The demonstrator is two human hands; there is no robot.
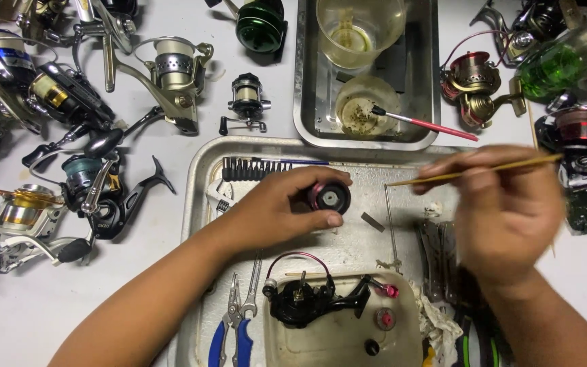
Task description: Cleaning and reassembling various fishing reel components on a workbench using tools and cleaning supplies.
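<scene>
The fingers of the left hand (276,207) curl closed around a small black spool with a pink rim (328,196), thumb below and fingertips over the top, holding it just above the bare metal of the big steel tray (202,170). The right hand (504,204) is blurred, but its fingers look pinched shut on a thin wooden stick (470,173) whose tip points left towards the spool without touching it. Near the spool a row of black screwdriver bits (256,168) lies along the tray's upper edge, an adjustable wrench (220,197) is partly hidden under the left wrist, and blue-handled pliers (234,333) rest lower down. Below the hands a white plastic tub (348,340) holds a stripped black reel body (307,299) and small pink parts. Beyond, a second steel tray (307,115) carries two cups of yellowish liquid and a red-handled brush (422,124), and assembled fishing reels (171,75) crowd the white table (8,319). The likely risks, as I judge them — the stick's fine tip could snap if pressed sideways into the spool, or the spool could slip from the fingers, since it may be oily, and roll among the loose parts.
</scene>
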